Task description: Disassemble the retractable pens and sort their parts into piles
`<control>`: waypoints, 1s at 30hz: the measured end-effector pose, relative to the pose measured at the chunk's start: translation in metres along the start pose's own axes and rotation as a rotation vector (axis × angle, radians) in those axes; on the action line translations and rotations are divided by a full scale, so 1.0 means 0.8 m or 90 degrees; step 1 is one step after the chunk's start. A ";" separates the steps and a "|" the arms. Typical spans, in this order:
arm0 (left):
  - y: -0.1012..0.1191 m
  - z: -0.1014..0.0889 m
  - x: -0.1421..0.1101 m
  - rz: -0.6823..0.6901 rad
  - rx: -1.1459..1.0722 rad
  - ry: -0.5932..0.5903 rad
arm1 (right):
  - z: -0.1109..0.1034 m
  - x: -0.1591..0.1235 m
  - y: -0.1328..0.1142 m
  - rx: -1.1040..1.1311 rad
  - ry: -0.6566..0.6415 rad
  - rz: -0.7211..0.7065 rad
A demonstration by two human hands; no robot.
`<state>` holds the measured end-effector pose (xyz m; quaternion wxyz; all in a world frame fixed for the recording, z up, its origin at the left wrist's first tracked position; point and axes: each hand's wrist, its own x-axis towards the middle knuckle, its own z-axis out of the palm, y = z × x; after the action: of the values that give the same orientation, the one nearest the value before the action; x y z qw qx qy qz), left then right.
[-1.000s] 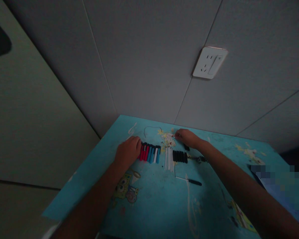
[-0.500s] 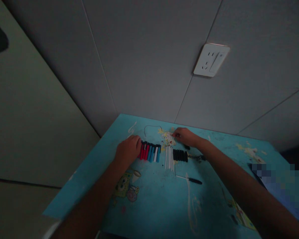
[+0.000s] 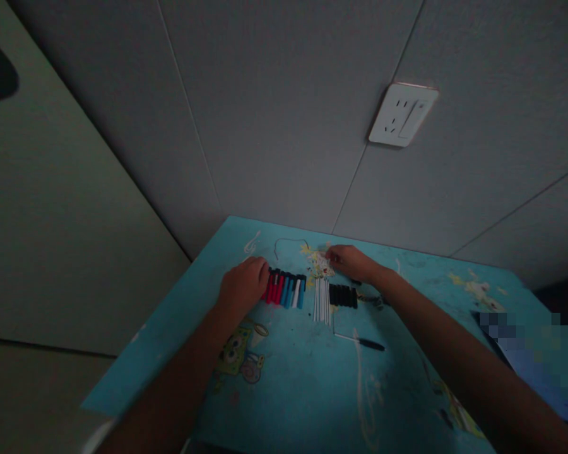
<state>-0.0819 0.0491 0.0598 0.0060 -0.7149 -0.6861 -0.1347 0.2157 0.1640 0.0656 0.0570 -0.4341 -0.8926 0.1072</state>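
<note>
My left hand (image 3: 244,284) rests at the left end of a row of red and blue pen-like barrels (image 3: 286,291) with dark tops. Its fingers are curled down against the end of the row, and what they grip is hidden. My right hand (image 3: 351,261) is at the back of the table, over a printed cartoon figure, with fingers pinched together; anything between them is too small to make out. Between the hands lie several thin white sticks (image 3: 322,301) side by side. Just right of these is a row of short black cylinders (image 3: 343,296).
A thin tool with a black handle (image 3: 372,345) lies in front of the black cylinders. Small dark pieces (image 3: 375,301) are under my right wrist. A thin dark strand (image 3: 291,239) curves at the back. The blue table (image 3: 312,391) meets a grey wall with a socket (image 3: 403,115).
The fingers of my right hand have shifted very slightly. My left hand and the rows of parts stay where they were.
</note>
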 end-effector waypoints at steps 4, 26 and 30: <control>0.001 0.000 0.000 0.002 0.004 0.002 | 0.001 0.000 0.001 0.013 0.003 0.001; 0.004 0.000 -0.003 0.033 -0.014 0.013 | 0.007 -0.023 -0.003 -0.043 0.006 -0.023; 0.004 -0.001 -0.003 0.031 -0.017 0.012 | 0.004 -0.023 -0.003 -0.061 0.004 -0.037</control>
<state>-0.0787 0.0462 0.0608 0.0064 -0.7301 -0.6666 -0.1501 0.2245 0.1478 0.0630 0.0424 -0.4106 -0.9088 0.0615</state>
